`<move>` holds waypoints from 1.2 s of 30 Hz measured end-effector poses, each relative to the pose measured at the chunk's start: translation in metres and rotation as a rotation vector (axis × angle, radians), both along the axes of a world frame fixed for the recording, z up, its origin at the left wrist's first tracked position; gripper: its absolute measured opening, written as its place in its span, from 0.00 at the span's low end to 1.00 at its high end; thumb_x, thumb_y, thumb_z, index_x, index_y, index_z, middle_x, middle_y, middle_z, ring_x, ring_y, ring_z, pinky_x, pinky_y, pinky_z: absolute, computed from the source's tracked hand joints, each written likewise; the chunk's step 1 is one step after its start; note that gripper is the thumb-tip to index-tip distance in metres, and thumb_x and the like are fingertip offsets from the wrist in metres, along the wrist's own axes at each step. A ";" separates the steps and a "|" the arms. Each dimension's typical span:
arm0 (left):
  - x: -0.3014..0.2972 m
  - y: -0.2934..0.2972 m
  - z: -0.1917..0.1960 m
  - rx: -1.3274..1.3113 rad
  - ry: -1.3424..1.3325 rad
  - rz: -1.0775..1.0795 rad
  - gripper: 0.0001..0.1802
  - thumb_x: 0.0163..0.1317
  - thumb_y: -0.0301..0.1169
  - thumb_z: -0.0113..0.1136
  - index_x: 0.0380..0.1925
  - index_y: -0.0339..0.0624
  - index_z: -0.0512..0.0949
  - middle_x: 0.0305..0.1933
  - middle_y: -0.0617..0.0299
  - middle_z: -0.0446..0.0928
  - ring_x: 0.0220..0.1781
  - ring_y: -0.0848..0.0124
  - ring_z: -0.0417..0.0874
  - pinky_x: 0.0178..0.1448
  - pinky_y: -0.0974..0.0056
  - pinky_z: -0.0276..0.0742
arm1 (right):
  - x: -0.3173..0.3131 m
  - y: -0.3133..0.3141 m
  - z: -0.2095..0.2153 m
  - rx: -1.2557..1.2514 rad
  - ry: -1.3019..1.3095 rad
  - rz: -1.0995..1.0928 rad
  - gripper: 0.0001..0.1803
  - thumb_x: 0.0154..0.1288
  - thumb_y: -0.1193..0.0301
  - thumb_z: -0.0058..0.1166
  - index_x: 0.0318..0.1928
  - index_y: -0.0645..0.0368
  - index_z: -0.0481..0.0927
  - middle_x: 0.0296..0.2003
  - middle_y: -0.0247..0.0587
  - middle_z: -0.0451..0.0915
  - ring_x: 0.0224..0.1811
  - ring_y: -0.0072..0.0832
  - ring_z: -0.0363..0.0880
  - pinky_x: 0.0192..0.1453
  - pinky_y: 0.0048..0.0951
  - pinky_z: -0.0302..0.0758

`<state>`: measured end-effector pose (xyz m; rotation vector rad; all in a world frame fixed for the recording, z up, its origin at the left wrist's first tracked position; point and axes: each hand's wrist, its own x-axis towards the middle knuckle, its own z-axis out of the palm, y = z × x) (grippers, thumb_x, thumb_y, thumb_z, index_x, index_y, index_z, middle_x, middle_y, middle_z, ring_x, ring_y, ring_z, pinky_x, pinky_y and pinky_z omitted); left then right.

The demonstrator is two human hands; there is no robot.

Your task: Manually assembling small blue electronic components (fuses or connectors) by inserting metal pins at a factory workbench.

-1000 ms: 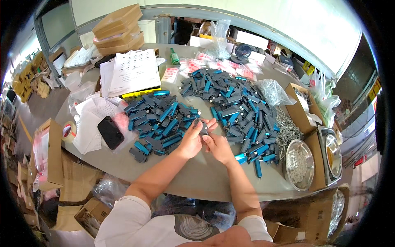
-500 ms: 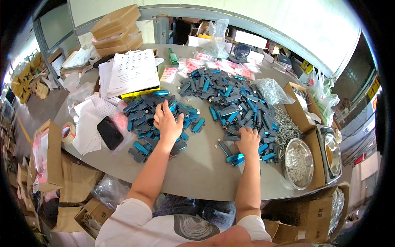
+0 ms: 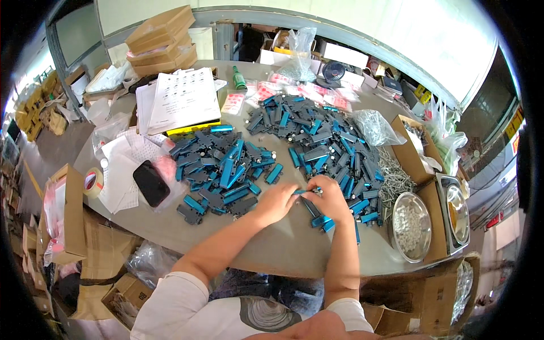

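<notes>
Left hand (image 3: 275, 205) and right hand (image 3: 331, 199) meet with fingers drawn narrow, jointly pinching a blue part (image 3: 299, 192). The larger pile (image 3: 317, 136) lies just beyond, on the table (image 3: 272, 243).

Bright blue and dark grey parts (image 3: 229, 170); grey-beige table (image 3: 272, 246).
The shirt (image 3: 221, 309) is white with a dark print (image 3: 269, 313) of pale curved lines; the phone (image 3: 151, 183) black, the bottle (image 3: 238, 79) green, cardboard boxes (image 3: 161, 31) brown, papers (image 3: 187, 99) white with dark marks.
</notes>
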<state>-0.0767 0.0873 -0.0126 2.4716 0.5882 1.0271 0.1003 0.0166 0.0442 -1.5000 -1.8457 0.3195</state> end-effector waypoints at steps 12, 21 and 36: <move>-0.006 0.015 0.003 -1.170 -0.344 -0.162 0.14 0.62 0.44 0.59 0.39 0.45 0.79 0.32 0.68 0.76 0.32 0.80 0.74 0.37 0.71 0.67 | 0.026 0.024 -0.044 0.003 -0.449 -0.950 0.17 0.51 0.60 0.61 0.43 0.48 0.81 0.46 0.33 0.75 0.50 0.37 0.72 0.52 0.43 0.66; -0.010 0.013 0.016 -1.569 -0.584 -0.408 0.18 0.68 0.37 0.50 0.55 0.53 0.61 0.51 0.57 0.76 0.45 0.69 0.77 0.48 0.64 0.71 | 0.022 0.020 -0.035 0.174 -0.541 -0.835 0.04 0.50 0.70 0.57 0.28 0.53 0.78 0.25 0.34 0.80 0.34 0.37 0.78 0.44 0.40 0.66; -0.009 0.012 0.017 -1.560 -0.833 -0.478 0.26 0.60 0.23 0.45 0.57 0.51 0.54 0.57 0.56 0.68 0.46 0.62 0.76 0.44 0.57 0.73 | -0.061 0.018 -0.028 -0.359 1.264 -0.115 0.07 0.70 0.70 0.45 0.40 0.60 0.66 0.31 0.42 0.80 0.31 0.26 0.81 0.34 0.24 0.77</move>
